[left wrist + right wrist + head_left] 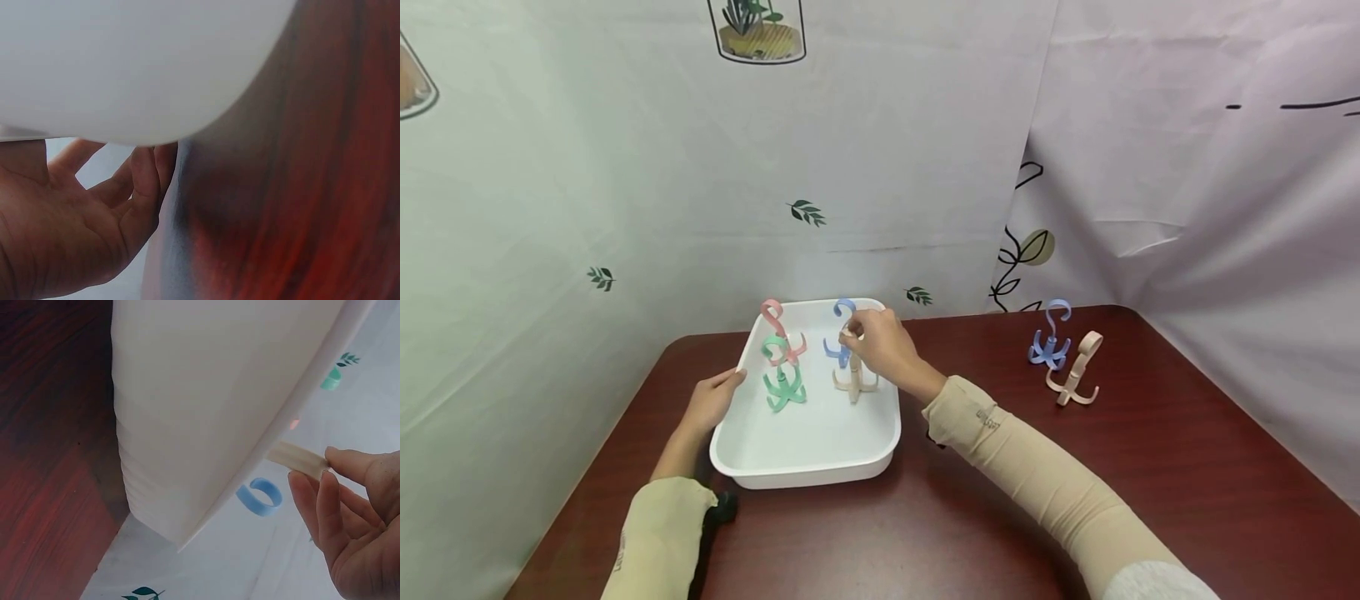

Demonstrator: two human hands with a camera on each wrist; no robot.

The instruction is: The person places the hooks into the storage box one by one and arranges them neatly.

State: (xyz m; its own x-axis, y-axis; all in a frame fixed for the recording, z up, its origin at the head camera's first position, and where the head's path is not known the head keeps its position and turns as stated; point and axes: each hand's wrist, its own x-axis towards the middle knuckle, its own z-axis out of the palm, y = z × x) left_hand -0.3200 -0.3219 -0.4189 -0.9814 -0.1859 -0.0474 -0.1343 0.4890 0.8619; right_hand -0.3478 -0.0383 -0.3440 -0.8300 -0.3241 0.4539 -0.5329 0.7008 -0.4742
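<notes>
My right hand point(889, 348) pinches the upper part of a beige four-pronged hanging hook point(854, 385) between thumb and fingertips, with its prongs low inside the white tray point(812, 477). The right wrist view shows the beige stem point(299, 459) in the fingers above the tray's rim. Just behind it stands a blue hook point(844, 307), partly hidden by the hand. A pink hook point(777, 323) and a green hook point(784, 390) stand in the tray's left part. My left hand point(711, 405) grips the left rim; in the left wrist view its bent fingers point(145, 178) meet the tray's outer side.
To the right on the dark red table point(985, 500) stand another blue hook point(1050, 346) and another beige hook point(1078, 371), close together. A printed white cloth point(887, 150) hangs behind the table and along its sides.
</notes>
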